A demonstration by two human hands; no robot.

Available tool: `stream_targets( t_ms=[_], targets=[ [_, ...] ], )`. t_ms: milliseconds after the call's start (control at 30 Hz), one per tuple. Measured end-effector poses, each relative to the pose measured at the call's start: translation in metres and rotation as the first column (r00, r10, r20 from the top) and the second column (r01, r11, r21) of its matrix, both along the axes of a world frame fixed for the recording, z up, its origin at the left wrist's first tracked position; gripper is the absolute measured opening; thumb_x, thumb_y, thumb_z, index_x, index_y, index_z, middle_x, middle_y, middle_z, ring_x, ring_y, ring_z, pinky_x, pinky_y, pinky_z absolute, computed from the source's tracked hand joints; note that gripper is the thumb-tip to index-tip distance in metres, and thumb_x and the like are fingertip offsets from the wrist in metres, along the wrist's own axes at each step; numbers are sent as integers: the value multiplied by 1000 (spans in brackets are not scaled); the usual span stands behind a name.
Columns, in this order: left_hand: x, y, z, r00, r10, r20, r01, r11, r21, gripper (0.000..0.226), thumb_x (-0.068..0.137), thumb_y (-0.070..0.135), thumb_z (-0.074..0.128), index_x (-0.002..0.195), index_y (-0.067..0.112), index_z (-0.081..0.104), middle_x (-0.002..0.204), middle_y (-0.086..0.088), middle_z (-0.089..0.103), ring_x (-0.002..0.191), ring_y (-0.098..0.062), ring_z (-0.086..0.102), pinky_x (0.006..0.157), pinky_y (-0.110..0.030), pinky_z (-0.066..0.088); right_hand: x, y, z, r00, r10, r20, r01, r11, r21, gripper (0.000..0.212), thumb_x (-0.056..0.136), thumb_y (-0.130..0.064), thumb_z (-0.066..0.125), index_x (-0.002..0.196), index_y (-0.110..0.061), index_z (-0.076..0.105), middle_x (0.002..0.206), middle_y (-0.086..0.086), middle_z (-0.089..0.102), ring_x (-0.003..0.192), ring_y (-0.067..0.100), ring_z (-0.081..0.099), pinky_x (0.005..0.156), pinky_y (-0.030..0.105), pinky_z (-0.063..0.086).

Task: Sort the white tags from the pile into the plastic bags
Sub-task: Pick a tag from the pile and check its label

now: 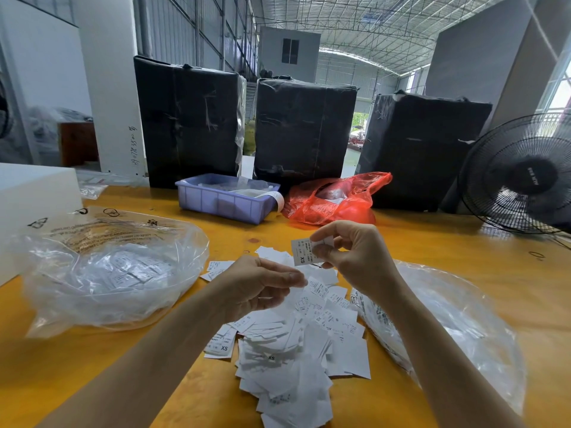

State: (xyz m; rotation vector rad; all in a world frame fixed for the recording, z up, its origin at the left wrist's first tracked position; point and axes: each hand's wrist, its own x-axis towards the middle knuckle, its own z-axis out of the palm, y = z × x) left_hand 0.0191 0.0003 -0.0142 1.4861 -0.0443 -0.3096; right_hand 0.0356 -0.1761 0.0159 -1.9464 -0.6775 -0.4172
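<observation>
Loose white tags (290,344) lie heaped at the near edge of the desk (432,242), between the two forearms, many overlapping and some face down. Above the heap the right hand (352,257) pinches one tag (304,253) marked XS between thumb and fingers, lifted clear of the pile. The left hand (259,284) hangs just beside it with fingers curled inward; whether it pinches a tag of its own I cannot tell.

A crumpled clear bag (102,273) toward the left edge already holds tags, and another bag (448,329) lies flat toward the right edge, its mouth hard to make out.

The likely slips, to my eye: two tags stuck together going in as one, so a wrong size lands in a bag; a size letter misread upside down; a forearm sweeping the heap off the near edge; and, if it is running, the fan (522,177) at the far right corner scattering the light paper.
</observation>
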Motion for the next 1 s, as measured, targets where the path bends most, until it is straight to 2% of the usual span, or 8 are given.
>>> stream_targets(
  t_ms=[133, 267, 400, 567, 667, 800, 933, 1000],
  targets=[
    [0, 1, -1, 1000, -26, 7, 26, 999, 27, 25, 54, 21, 79, 76, 8, 78, 72, -5, 72, 51, -7, 58, 57, -18, 50, 0, 0, 0, 1000, -4, 7, 4, 1000, -12, 18, 81, 1, 69, 79, -17, 66, 87, -3, 62, 83, 10, 63, 56, 16, 54],
    [0, 1, -1, 1000, -29, 10, 29, 999, 23, 26, 57, 20, 79, 79, 4, 77, 59, 0, 65, 47, -6, 54, 53, -16, 47, -1, 1, 0, 1000, 14, -21, -14, 1000, -8, 21, 80, 2, 70, 76, -19, 66, 85, -5, 62, 78, 9, 63, 53, 15, 53],
    [1, 2, 0, 1000, -2, 8, 2, 999, 35, 32, 59, 18, 79, 85, 1, 75, 56, 1, 63, 47, -6, 53, 53, -18, 46, -1, -1, 1, 998, 16, -66, -18, 1000, -25, 24, 80, 1, 70, 75, -21, 65, 84, -4, 63, 74, 10, 64, 54, 16, 53],
    [2, 1, -1, 998, 65, 9, -65, 998, 27, 32, 53, 17, 79, 81, 2, 73, 66, -5, 68, 50, -7, 58, 51, -17, 50, 0, -6, 4, 968, 47, -247, -77, 991, -112, 17, 79, 1, 71, 83, -15, 67, 88, 6, 67, 71, 17, 67, 57, 21, 56],
    [3, 0, -4, 995, 97, 23, -98, 995, 36, 29, 52, 18, 80, 76, 4, 73, 68, -8, 68, 52, -8, 59, 52, -17, 51, -1, -6, 3, 933, 74, -352, -125, 984, -125, 22, 79, 1, 70, 94, -12, 62, 88, 8, 68, 71, 17, 67, 58, 20, 55],
    [3, -4, -8, 995, 86, 51, -89, 994, 69, 19, 62, 23, 78, 73, 8, 74, 66, -5, 68, 53, -5, 59, 56, -17, 52, -2, -3, 1, 931, 56, -361, -119, 980, -157, 30, 77, -1, 73, 99, -15, 58, 83, 8, 67, 66, 13, 65, 55, 17, 52],
    [6, -8, -9, 984, 160, 74, -163, 986, 44, 31, 79, 35, 66, 80, 4, 71, 66, -4, 71, 51, -6, 59, 60, -22, 50, -1, -3, -1, 927, 14, -374, -85, 981, -175, 29, 78, -1, 72, 100, -13, 58, 88, 7, 65, 75, 16, 67, 62, 19, 56],
    [6, -9, -8, 977, 202, 72, -203, 979, 6, 31, 84, 35, 63, 80, 5, 70, 67, -3, 71, 51, -7, 60, 60, -23, 50, 1, -2, -3, 936, -15, -352, -23, 994, -104, 26, 78, 1, 72, 99, -8, 59, 92, 9, 65, 77, 18, 68, 64, 22, 57]
  ],
)
